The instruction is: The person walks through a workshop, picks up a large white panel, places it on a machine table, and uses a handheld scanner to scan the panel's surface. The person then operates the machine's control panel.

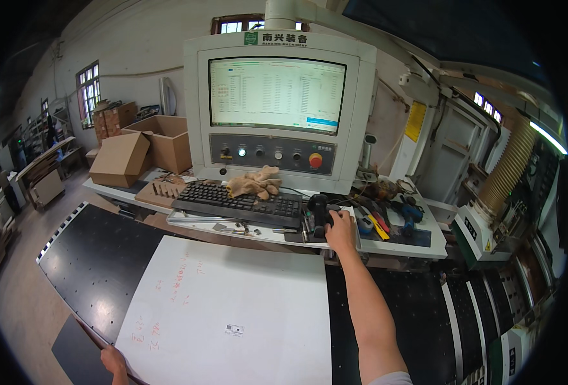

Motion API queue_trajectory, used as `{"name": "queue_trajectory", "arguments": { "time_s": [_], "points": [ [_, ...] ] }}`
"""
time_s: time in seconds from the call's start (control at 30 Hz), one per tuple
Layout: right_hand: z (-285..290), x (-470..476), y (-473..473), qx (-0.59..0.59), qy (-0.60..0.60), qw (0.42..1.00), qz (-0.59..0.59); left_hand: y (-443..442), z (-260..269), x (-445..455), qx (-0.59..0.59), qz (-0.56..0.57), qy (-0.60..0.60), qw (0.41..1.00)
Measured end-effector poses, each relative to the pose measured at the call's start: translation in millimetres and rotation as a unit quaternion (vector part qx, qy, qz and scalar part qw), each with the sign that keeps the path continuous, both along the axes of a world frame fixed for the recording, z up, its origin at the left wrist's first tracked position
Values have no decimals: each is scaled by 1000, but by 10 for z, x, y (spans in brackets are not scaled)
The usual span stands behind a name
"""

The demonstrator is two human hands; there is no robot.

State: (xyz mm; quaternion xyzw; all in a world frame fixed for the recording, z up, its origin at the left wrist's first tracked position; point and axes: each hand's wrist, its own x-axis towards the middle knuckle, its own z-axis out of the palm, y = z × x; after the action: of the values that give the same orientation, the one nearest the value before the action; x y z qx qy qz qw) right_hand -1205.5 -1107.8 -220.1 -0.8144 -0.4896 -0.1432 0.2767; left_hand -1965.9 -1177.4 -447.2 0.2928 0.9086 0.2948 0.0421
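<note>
My right hand (340, 230) reaches over the console shelf, its fingers curled down beside a black handheld barcode scanner (318, 214); whether they hold a mouse or something else there is hidden. At the lower left, my left hand (114, 360) grips the edge of a white panel (264, 288), which lies on the black machine table (101, 255). The panel bears red handwriting and a small printed label (234, 330). A black keyboard (245, 204) with beige work gloves (255, 183) on it sits left of the scanner.
Above the keyboard stands a control cabinet with a lit monitor (276, 96) and a red emergency stop button (315, 160). Cardboard boxes (120, 159) stand at the left of the shelf. On its right lie a yellow-handled tool (379, 227) and a blue power tool (410, 213).
</note>
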Motion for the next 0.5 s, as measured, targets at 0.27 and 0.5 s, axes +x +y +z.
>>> {"name": "queue_trajectory", "arguments": {
  "time_s": [0.27,0.5],
  "points": [
    [-23,7,0,10,-1,1000,4,-7,39,35,-3,-2,9,1000],
    [-43,36,14,19,3,1000,0,-6,53,46,4,-8,2,1000]
  ]
}}
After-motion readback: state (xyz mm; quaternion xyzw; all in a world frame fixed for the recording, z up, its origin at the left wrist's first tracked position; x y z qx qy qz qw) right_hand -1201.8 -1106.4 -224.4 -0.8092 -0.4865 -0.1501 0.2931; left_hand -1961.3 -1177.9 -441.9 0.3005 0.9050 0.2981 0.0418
